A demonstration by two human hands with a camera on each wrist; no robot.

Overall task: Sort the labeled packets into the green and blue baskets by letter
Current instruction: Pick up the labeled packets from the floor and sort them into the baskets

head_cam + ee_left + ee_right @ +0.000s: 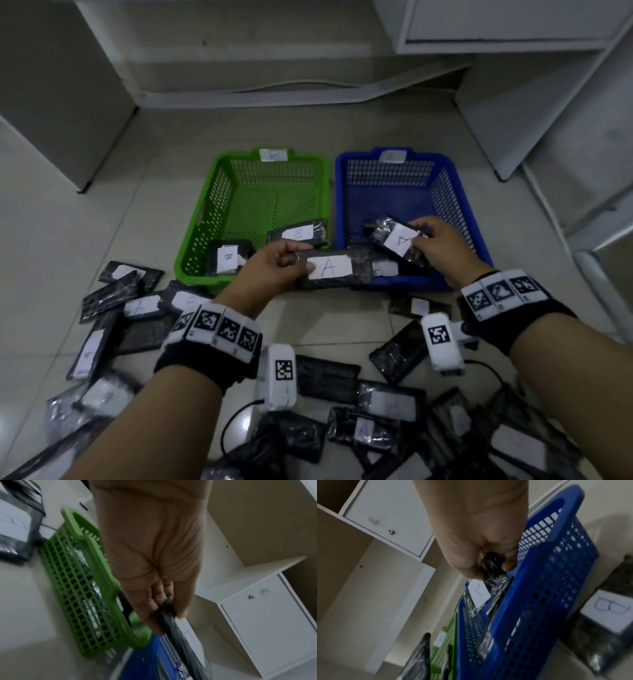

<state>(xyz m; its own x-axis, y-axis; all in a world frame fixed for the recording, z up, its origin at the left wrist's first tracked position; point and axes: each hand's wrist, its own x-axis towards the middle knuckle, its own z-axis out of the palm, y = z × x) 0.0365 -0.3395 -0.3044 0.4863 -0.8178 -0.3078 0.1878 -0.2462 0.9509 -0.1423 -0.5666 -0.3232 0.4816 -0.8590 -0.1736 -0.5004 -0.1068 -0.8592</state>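
A green basket (205, 219) and a blue basket (459, 205) stand side by side on the floor. Two black packets labelled B (227, 260) lie in the green one. My left hand (274, 267) pinches a black packet labelled A (334, 269) by its left end, over the gap at the baskets' front edges. My right hand (435, 246) pinches another A packet (397, 240) above the blue basket's front, where one more packet (383, 269) lies. In the wrist views, each hand (154, 601) (488, 561) holds its packet (180, 642) (489, 574) between thumb and fingers.
Several loose black packets (137, 305) are scattered on the tiled floor in front of the baskets and under my forearms. White cabinets (513, 27) and shelving stand behind and to the right. A packet labelled B (611, 609) lies on the floor beside the blue basket.
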